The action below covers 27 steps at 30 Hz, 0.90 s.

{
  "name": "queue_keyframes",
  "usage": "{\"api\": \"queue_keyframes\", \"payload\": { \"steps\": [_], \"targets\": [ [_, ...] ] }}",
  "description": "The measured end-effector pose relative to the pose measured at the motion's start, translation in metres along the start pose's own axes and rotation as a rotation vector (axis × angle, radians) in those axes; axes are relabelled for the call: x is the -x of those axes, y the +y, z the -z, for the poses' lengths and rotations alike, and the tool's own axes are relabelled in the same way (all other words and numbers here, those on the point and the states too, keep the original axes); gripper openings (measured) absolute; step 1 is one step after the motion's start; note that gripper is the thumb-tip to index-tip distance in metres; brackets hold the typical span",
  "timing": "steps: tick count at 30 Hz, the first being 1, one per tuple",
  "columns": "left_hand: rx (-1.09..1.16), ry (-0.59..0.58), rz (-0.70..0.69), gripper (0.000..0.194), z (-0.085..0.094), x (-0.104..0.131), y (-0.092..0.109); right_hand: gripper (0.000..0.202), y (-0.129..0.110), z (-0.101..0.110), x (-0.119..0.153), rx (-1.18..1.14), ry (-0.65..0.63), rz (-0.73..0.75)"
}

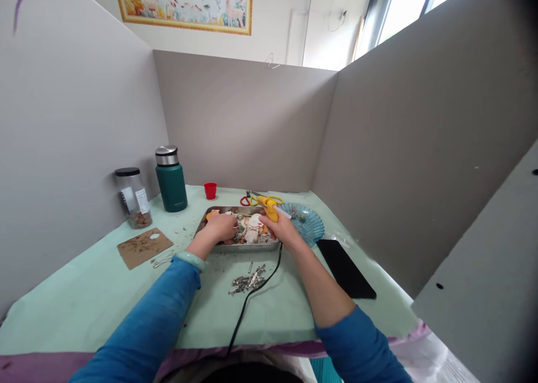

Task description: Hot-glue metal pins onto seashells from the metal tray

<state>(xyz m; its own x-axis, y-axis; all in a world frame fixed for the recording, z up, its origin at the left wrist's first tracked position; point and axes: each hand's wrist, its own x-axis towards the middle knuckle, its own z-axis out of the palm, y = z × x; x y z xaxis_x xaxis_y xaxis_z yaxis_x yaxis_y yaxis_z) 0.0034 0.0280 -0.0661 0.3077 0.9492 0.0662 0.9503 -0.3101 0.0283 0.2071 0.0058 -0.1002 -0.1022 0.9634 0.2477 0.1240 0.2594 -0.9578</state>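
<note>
My right hand [279, 229] is closed round a yellow hot glue gun [271, 208] above the right end of a metal tray [247, 248]. A white glue stick [282, 211] juts from the gun, and its black cord [256, 290] runs down to the table's front edge. Inside the tray lies a mix of shell-like pieces [251, 236], white, orange and brown. My left hand [221, 227] reaches into the tray's left side with fingers curled down among the pieces; what they pinch, if anything, is hidden. A white round piece [255, 220] lies by my right fingertips.
Small metal clips [249, 282] lie before the tray. At left stand a clear jar [135, 201], a green bottle [171, 184] and a brown card [145, 247]. Behind are a red cup [210, 191] and scissors [275, 199]; right, a blue dish [311, 223] and black slab [347, 270]. Grey partitions enclose the table.
</note>
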Motion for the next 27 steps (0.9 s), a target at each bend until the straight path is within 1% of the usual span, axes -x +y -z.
{"api": "queue_keyframes", "payload": {
  "steps": [3, 5, 8, 10, 12, 15, 18, 22, 25, 27],
  "targets": [
    [-0.002, -0.059, 0.039, 0.015, 0.003, -0.007, 0.003, 0.041, 0.002, -0.001, -0.001, 0.040, 0.050, -0.004],
    [-0.014, -0.079, 0.057, 0.012, 0.006, -0.010, 0.001, 0.041, 0.003, -0.001, -0.002, 0.035, 0.050, 0.001],
    [-0.030, -0.057, 0.067, 0.017, 0.009, -0.011, 0.005, 0.038, 0.004, -0.002, -0.002, 0.015, 0.059, 0.011],
    [-0.028, -0.040, 0.047, 0.024, 0.008, -0.012, 0.012, 0.037, 0.004, -0.003, -0.003, 0.003, 0.062, 0.017],
    [-0.022, -0.049, 0.036, 0.027, 0.006, -0.015, 0.021, 0.038, 0.004, -0.003, -0.003, 0.001, 0.064, 0.014],
    [-0.015, -0.080, 0.023, 0.026, 0.003, -0.021, 0.031, 0.041, 0.004, -0.003, -0.004, 0.038, 0.079, 0.003],
    [-0.004, -0.094, 0.012, 0.023, 0.000, -0.024, 0.035, 0.042, 0.006, -0.003, -0.006, 0.077, 0.098, 0.013],
    [0.060, -0.083, 0.013, 0.021, -0.001, -0.022, 0.030, 0.037, 0.010, -0.004, -0.009, 0.098, 0.113, 0.048],
    [0.150, -0.073, 0.031, 0.019, 0.002, -0.019, 0.018, 0.037, 0.009, -0.005, -0.009, 0.143, 0.121, 0.081],
    [0.225, -0.046, 0.055, 0.022, 0.005, -0.015, 0.006, 0.036, 0.006, -0.004, -0.007, 0.219, 0.121, 0.103]
  ]
}}
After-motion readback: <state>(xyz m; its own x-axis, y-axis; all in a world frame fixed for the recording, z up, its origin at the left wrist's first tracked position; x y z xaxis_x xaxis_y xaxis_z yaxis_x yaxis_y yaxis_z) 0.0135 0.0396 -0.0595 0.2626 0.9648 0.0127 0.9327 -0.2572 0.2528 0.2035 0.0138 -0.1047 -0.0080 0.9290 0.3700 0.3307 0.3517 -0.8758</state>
